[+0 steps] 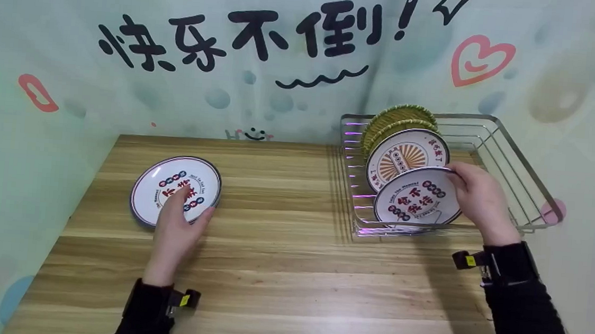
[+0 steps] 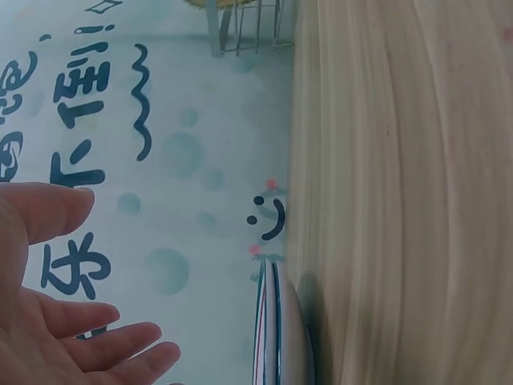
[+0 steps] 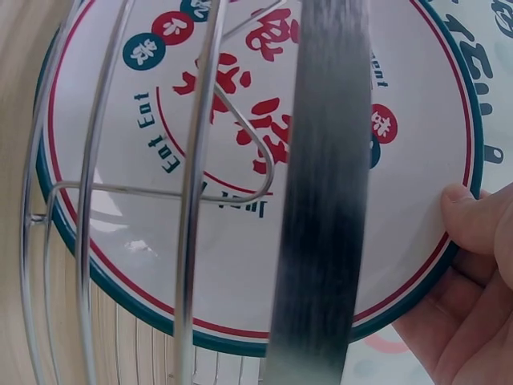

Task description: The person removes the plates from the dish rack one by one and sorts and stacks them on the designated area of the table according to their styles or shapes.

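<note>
My right hand (image 1: pixel 481 196) pinches the rim of a round, glossy white plate with red lettering (image 1: pixel 417 196), tilted inside the silver metal wire rack (image 1: pixel 525 165); I judge the step to be setting or lifting it there, I cannot tell which, and the next move calls for steering its edge clear of the flat metal front rail (image 3: pixel 325 200). My left hand (image 1: pixel 177 229), fingers loose and holding nothing, hovers over stacked white plates (image 1: pixel 147 195) on the brown wooden table (image 1: pixel 277 287). Behind my plate, crowding it, stand a sunburst-patterned white plate (image 1: pixel 413 152) and round yellow-green woven pieces (image 1: pixel 403 114).
</note>
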A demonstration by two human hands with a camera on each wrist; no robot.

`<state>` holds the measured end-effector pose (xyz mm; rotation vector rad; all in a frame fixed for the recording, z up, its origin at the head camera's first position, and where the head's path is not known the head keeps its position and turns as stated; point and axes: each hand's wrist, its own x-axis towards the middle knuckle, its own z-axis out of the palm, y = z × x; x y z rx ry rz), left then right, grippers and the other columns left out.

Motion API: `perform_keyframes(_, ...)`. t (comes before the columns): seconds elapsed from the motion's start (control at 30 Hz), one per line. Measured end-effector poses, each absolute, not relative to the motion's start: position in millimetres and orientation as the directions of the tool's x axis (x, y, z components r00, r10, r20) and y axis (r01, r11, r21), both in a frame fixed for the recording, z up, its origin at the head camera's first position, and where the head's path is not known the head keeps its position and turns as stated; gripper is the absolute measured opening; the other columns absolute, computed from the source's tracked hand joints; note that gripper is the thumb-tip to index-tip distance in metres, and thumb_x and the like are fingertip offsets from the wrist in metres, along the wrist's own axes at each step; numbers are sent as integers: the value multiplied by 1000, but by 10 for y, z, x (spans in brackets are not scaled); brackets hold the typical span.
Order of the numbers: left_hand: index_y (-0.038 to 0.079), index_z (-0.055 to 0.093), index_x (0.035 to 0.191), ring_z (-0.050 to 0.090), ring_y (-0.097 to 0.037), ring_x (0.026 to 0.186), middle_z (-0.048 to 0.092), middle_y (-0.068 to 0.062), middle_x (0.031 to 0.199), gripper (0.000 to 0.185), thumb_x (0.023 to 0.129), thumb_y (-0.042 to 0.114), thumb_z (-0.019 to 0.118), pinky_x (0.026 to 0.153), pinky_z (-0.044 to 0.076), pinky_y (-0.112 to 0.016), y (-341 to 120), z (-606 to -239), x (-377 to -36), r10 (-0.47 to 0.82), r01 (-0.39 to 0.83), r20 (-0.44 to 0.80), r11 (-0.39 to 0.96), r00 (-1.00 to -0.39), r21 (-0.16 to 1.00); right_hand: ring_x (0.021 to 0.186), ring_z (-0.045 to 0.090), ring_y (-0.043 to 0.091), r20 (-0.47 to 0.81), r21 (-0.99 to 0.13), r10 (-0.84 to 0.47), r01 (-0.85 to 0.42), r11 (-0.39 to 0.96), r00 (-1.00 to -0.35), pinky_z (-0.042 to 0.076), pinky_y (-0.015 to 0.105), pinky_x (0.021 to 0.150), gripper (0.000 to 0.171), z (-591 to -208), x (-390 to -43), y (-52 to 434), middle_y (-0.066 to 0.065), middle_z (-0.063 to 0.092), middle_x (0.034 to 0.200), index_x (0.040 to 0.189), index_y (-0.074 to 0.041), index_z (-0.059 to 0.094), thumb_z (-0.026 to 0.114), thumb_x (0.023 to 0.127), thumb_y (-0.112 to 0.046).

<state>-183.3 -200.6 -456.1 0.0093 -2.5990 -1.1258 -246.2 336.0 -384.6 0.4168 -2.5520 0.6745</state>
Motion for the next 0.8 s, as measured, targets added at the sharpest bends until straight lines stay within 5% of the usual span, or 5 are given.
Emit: perform_keyframes(0.8, -8, 35, 147, 36, -42, 136, 39, -30, 147, 77, 89, 25, 73, 116, 25, -52, -1680, -4532, -1899, -68, 143, 243, 646, -968, 750, 88, 65, 43, 630, -433, -35, -388, 814, -776, 50, 54, 80, 11, -3784, -2439, 3326, 24, 69, 102, 103, 4, 68, 62, 94, 4)
